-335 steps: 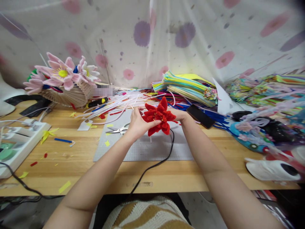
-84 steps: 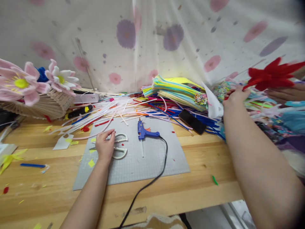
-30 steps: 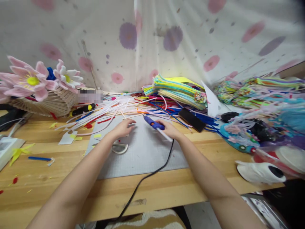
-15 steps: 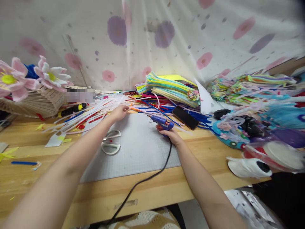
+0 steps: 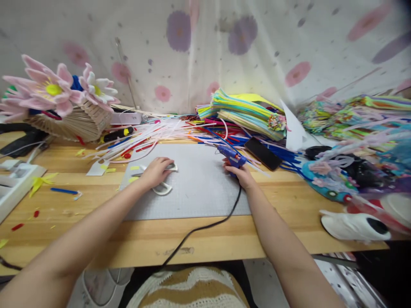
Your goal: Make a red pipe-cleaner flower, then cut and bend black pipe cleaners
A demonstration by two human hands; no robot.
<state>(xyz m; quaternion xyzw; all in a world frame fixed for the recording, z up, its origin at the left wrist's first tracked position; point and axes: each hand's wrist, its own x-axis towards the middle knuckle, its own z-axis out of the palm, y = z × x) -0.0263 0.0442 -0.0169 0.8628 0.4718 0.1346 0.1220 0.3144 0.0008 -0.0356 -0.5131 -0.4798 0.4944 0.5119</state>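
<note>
My right hand [image 5: 240,173] is wrapped round the grip of a blue hot glue gun [image 5: 231,155], whose nozzle points to the left. A black cord [image 5: 205,229] runs from the gun down over the table's front edge. On the grey cutting mat [image 5: 199,188] lies a pair of scissors with white handles [image 5: 164,189]. My left hand [image 5: 157,173] is over them, its fingers closed at the upper handle loop. The blades are partly hidden by the hand.
Loose pipe cleaners [image 5: 150,134] and a tied bundle [image 5: 247,113] lie along the back. A phone [image 5: 262,153] sits right of the glue gun. Pink flowers [image 5: 53,89] stand at left, near a white power strip [image 5: 19,184]. A white spool [image 5: 355,226] lies at right.
My left hand has come back from the pipe cleaners to the scissors and closed on them. My right hand keeps hold of the glue gun. The view has turned slightly left and down.
</note>
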